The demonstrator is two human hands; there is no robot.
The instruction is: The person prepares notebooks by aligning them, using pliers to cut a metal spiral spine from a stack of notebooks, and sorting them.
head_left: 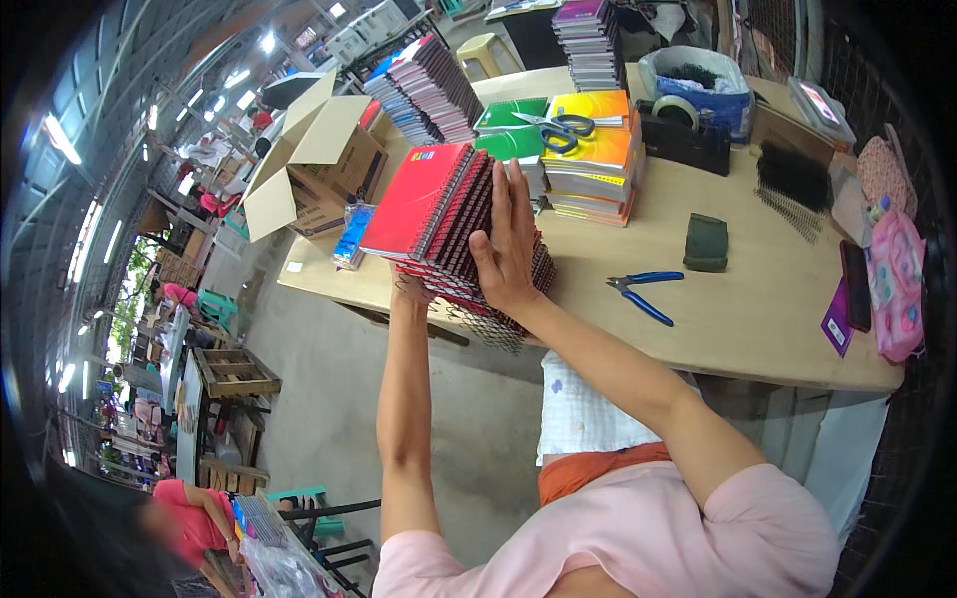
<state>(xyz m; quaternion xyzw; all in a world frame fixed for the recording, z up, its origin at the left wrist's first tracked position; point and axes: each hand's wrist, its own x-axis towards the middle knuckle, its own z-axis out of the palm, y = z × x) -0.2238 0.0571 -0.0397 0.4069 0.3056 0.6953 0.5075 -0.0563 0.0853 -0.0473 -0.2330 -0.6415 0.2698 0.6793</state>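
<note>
Standing at table (778,289)'s left end: open box (344,164), flaps spread. Blue packet (354,237) just beside it. Left hand (408,281) at lower left of red notebooks (419,194), mostly hidden beneath; can't tell its grip. Red notebooks piled between both hands at table's near edge, wire coils along the side; can't tell if pile touches table. Right hand (510,239) flat on the coil side, fingers straight and pointing up, thumb apart, not closed round anything. Behind: green notebooks (506,112), then yellow notebooks (600,164) touching or nearly so, scissors (566,128) lying across both tops. Right of the hands: pliers (653,277), blue handles spread, dark green pad (706,242) just beyond. Farther right: black wires (793,179), purple card (837,327), phone (854,284) and pink pouch (895,284) near the edge.
</note>
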